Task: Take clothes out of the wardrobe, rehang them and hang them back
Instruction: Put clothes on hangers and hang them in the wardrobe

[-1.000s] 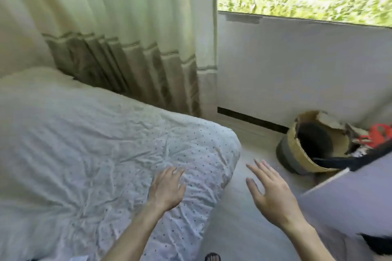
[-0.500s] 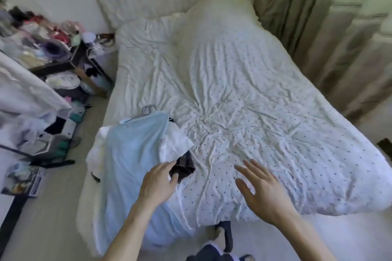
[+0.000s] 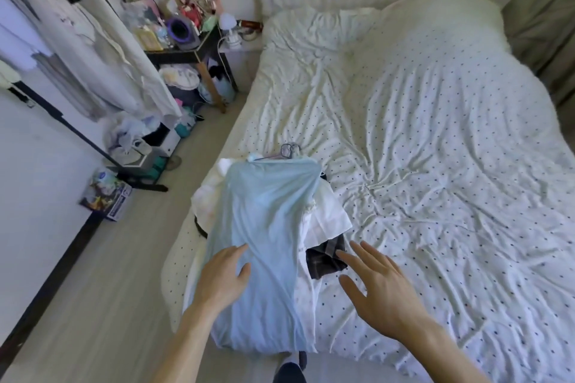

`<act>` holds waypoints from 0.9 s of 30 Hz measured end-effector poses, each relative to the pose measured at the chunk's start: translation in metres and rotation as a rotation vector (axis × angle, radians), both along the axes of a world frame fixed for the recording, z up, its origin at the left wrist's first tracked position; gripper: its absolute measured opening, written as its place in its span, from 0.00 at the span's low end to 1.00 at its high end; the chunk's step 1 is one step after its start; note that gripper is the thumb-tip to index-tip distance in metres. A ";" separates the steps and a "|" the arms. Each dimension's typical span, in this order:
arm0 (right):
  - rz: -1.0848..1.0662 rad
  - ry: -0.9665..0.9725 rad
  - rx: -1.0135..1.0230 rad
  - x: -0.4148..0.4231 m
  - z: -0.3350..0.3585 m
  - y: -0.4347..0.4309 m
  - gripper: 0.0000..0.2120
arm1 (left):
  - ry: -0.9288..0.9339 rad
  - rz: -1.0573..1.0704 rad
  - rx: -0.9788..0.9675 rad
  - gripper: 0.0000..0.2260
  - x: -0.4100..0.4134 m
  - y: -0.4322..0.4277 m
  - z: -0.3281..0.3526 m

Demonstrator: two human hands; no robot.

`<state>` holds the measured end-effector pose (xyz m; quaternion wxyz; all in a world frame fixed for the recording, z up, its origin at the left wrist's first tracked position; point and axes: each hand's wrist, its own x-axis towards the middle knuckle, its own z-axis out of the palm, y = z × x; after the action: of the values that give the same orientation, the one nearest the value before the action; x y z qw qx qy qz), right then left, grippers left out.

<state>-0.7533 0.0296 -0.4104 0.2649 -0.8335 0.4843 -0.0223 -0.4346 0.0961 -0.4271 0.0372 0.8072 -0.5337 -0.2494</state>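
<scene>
A pile of clothes lies on the bed (image 3: 435,165), so the taking-out part looks done, at least for these pieces. The left hand (image 3: 222,280) rests flat, fingers straight, on the near half of the light blue garment (image 3: 264,227), gripping nothing; beyond its fingertips a hanger (image 3: 286,151) hook pokes out at the garment's far end. The right hand (image 3: 382,295) is spread wide and holds nothing; its fingertips are at the dark plaid piece (image 3: 326,258), which lies under a white garment (image 3: 329,214); contact cannot be told. Rehanging and the return to the rail of hanging clothes (image 3: 93,50), far left of the left hand, seem left to do.
</scene>
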 end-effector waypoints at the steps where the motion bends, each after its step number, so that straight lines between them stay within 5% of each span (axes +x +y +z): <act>1: -0.001 -0.001 -0.001 0.012 -0.002 -0.010 0.25 | -0.001 -0.008 0.002 0.23 0.012 -0.011 -0.003; 14: -0.133 0.208 0.215 0.177 -0.122 -0.195 0.29 | -0.100 -0.177 0.317 0.27 0.182 -0.284 -0.128; 22: -0.082 0.303 0.351 0.260 -0.245 -0.251 0.35 | -0.163 -0.124 0.153 0.25 0.256 -0.424 -0.209; 27: -0.083 0.335 0.437 0.271 -0.284 -0.252 0.36 | -0.114 -0.175 0.290 0.28 0.282 -0.463 -0.252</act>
<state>-0.4821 -0.2221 -0.6946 0.3533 -0.7283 0.5483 0.2101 -0.1525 -0.3669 -0.6788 -0.1316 0.7675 -0.5616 -0.2797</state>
